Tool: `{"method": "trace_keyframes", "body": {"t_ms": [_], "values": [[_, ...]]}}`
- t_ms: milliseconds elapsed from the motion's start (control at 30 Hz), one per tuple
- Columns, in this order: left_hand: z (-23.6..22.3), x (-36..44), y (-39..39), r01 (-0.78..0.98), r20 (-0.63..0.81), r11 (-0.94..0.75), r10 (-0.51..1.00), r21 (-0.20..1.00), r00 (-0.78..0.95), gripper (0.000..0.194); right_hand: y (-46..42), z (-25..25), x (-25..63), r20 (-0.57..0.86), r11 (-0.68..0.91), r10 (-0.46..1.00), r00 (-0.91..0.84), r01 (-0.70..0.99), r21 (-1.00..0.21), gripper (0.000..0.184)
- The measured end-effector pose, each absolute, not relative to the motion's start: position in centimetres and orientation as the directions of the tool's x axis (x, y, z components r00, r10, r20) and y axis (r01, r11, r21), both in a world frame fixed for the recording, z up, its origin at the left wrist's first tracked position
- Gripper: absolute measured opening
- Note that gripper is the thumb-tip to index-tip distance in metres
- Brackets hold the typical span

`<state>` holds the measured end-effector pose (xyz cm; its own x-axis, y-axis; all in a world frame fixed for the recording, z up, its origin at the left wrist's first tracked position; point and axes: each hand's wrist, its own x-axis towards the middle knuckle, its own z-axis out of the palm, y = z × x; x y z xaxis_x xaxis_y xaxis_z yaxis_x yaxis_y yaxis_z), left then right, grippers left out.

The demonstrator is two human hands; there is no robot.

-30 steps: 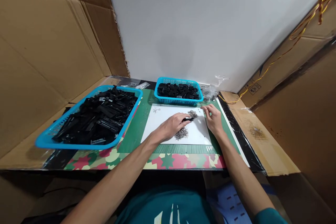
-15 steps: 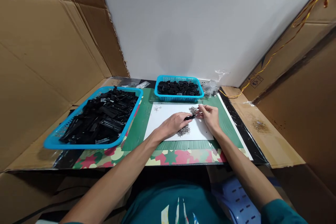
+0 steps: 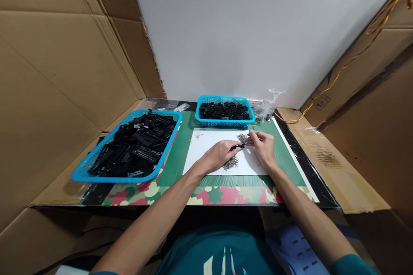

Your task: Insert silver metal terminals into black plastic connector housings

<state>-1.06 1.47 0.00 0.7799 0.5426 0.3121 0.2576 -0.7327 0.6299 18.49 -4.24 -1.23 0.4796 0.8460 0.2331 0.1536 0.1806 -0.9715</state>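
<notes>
Over the white sheet (image 3: 203, 150), my left hand (image 3: 221, 154) is closed around a small black plastic part (image 3: 238, 147), and only its end shows past my fingers. My right hand (image 3: 263, 146) is pinched at that end of the part; whatever sits between its fingertips is too small to make out. A pile of tiny silvery metal pieces (image 3: 231, 163) lies just below my left hand. Another such pile (image 3: 241, 137) is beside my right fingertips, partly covered by them. A few loose tiny pieces (image 3: 199, 135) are scattered at the sheet's upper left.
A large blue basket (image 3: 77, 174) of long black plastic parts stands at the left. Behind the sheet is a smaller blue basket (image 3: 226, 123) of black pieces, with clear plastic bags (image 3: 263, 111) at its right. Cardboard walls (image 3: 48, 73) flank the table; yellow wire (image 3: 342, 68) hangs at right.
The whole view has shifted slightly, so everything appears a little further right. Both hands stay together at the black part, with barely any change in grip.
</notes>
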Motion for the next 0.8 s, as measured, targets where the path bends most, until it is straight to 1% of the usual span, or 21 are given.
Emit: {"method": "trace_keyframes", "body": {"t_ms": [67,133,167,233,300,333,400,433,467,533,600,700,800], "values": [[0.0,-1.1,1.4,0.234,0.36,-0.704,0.585,0.671,0.727,0.031,-4.5,-1.1,18.7,0.275,0.215,0.826,0.492,0.175,-0.961,0.05],[-0.1,-1.1,1.5,0.221,0.429,-0.673,0.655,0.706,0.622,0.029,-4.7,-0.9,18.8,0.325,0.244,0.809,0.49,0.224,-0.944,0.049],[-0.1,-1.1,1.6,0.214,0.473,-0.667,0.684,0.713,0.555,0.027,-4.8,-0.8,18.7,0.359,0.25,0.799,0.483,0.277,-0.928,0.048],[-0.1,-1.3,1.8,0.207,0.57,-0.678,0.716,0.705,0.403,0.024,-4.6,-0.5,18.3,0.434,0.238,0.796,0.421,0.442,-0.865,0.045],[0.0,-1.6,2.0,0.223,0.641,-0.68,0.733,0.699,0.229,0.025,-3.8,0.1,17.3,0.452,0.189,0.85,0.27,0.646,-0.74,0.041],[0.1,-1.8,2.1,0.235,0.652,-0.664,0.746,0.71,0.135,0.026,-3.1,0.5,16.6,0.413,0.16,0.894,0.173,0.738,-0.656,0.037],[0.2,-2.3,2.4,0.241,0.637,-0.609,0.769,0.755,-0.051,0.027,-1.3,1.2,15.0,0.263,0.104,0.964,0.032,0.868,-0.485,0.028],[0.2,-2.5,2.6,0.242,0.62,-0.582,0.774,0.776,-0.129,0.026,-0.4,1.5,14.1,0.194,0.084,0.981,-0.001,0.902,-0.423,0.027],[0.1,-2.6,2.8,0.244,0.603,-0.558,0.774,0.793,-0.192,0.026,0.6,1.7,13.2,0.162,0.079,0.987,-0.014,0.913,-0.401,0.027],[-0.3,-2.9,3.1,0.247,0.57,-0.516,0.773,0.82,-0.279,0.024,2.3,1.8,11.7,0.141,0.062,0.99,-0.006,0.916,-0.397,0.03],[-0.6,-3.1,3.3,0.235,0.53,-0.476,0.788,0.847,-0.313,0.022,3.5,1.5,10.5,0.14,0.035,0.99,0.026,0.908,-0.416,0.033],[-1.0,-3.1,3.4,0.2,0.484,-0.441,0.821,0.875,-0.304,0.02,4.1,0.8,9.4,0.118,-0.02,0.99,0.081,0.895,-0.445,0.034],[-1.1,-2.9,3.2,0.191,0.489,-0.451,0.825,0.872,-0.283,0.019,4.3,0.1,9.1,0.092,-0.09,0.985,0.149,0.882,-0.462,0.033]]}}
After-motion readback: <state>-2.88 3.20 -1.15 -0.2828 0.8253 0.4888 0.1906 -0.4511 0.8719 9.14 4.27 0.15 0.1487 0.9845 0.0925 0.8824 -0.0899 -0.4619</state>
